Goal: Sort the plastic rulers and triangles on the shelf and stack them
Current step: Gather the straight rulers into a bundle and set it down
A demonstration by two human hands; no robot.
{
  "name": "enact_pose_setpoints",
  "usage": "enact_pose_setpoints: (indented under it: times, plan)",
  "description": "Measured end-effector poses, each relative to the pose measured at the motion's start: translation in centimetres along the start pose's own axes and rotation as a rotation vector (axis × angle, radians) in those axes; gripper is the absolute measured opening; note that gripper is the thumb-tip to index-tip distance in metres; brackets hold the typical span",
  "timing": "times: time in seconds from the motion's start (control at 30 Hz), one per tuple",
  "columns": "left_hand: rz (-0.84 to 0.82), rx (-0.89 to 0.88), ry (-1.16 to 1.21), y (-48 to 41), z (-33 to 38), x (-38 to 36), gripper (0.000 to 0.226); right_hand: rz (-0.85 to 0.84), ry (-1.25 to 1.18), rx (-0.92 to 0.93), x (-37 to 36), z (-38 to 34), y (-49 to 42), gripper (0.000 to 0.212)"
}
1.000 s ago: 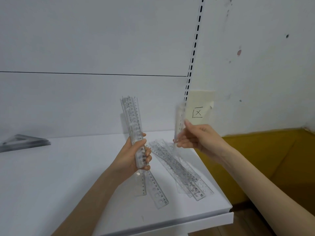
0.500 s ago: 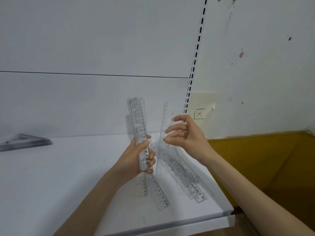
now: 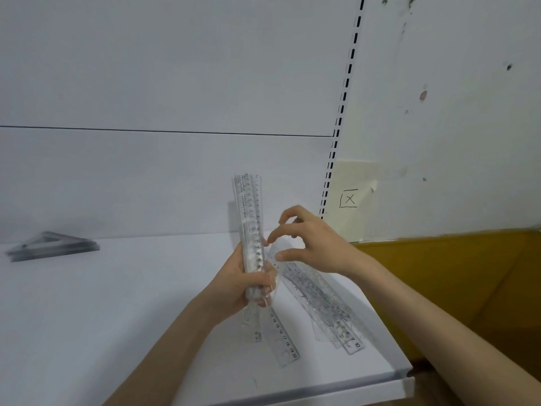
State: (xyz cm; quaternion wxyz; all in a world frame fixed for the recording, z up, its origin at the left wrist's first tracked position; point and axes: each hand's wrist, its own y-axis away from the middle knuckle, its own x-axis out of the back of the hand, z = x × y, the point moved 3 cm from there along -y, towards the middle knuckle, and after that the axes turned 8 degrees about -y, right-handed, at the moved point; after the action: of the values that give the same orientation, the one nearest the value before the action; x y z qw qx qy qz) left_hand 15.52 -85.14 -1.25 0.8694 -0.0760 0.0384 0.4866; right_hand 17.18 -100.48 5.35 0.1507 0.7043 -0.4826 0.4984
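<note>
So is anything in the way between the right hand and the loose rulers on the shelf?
Nothing I can see. The right hand hangs above the top end of the loose rulers on the shelf, with only air between. The left hand grips its bundle off to the side.

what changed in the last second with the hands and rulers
The right hand carried one ruler leftward from near the wall note to the bundle of rulers upright in the left hand; it now seems to lie against the bundle's right side, right fingertips at its edge, grip unclear. The left hand kept gripping the bundle. The loose rulers on the shelf and the stack of triangles stayed put.
</note>
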Motion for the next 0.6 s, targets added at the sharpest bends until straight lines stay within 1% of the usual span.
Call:
enact_pose_setpoints:
  times: [0.07, 0.13, 0.17, 0.23, 0.27, 0.3, 0.37, 0.43, 0.47, 0.53, 0.6]
  plan:
    - [-0.012, 0.013, -0.005, 0.1, 0.0, 0.0, 0.064, -0.132, 0.063, 0.073, 0.6, 0.2, -0.8, 0.023]
    - [-0.03, 0.015, 0.011, 0.2, 0.0, -0.2, 0.061, -0.248, 0.084, 0.103, 1.2, 0.2, -1.3, 0.017]
    - [-0.03, 0.021, 0.03, 0.2, 0.1, -0.4, 0.056, -0.3, 0.079, 0.099, 1.4, 0.2, -1.5, 0.013]
    - [0.025, 0.051, 0.071, 0.1, 0.2, -0.6, 0.04, -0.386, 0.054, 0.069, 1.9, 0.4, -1.5, 0.008]
    - [0.06, 0.075, 0.09, 0.0, 0.2, -0.5, 0.038, -0.416, 0.01, 0.048, 2.2, 0.6, -1.4, 0.007]
    - [0.09, 0.102, 0.11, -0.1, 0.1, -0.4, 0.045, -0.431, -0.078, 0.023, 2.5, 0.8, -1.2, 0.007]
    - [0.098, 0.137, 0.161, -0.3, -0.1, -0.1, 0.055, -0.393, -0.386, -0.022, 2.9, 0.8, -0.7, 0.007]
    - [0.095, 0.144, 0.194, -0.3, -0.2, 0.2, 0.058, -0.277, -0.687, -0.057, 2.7, 0.5, -0.2, 0.007]
    - [0.1, 0.143, 0.193, -0.3, -0.3, 0.3, 0.06, -0.209, -0.782, -0.076, 2.2, 0.2, -0.1, 0.007]
    - [0.104, 0.133, 0.159, -0.5, -0.5, 0.4, 0.065, -0.09, -0.892, -0.116, 0.9, -0.4, -0.1, 0.007]
    - [0.091, 0.127, 0.16, -0.5, -0.4, 0.3, 0.066, -0.03, -0.949, -0.165, -0.2, -0.8, -0.6, 0.005]
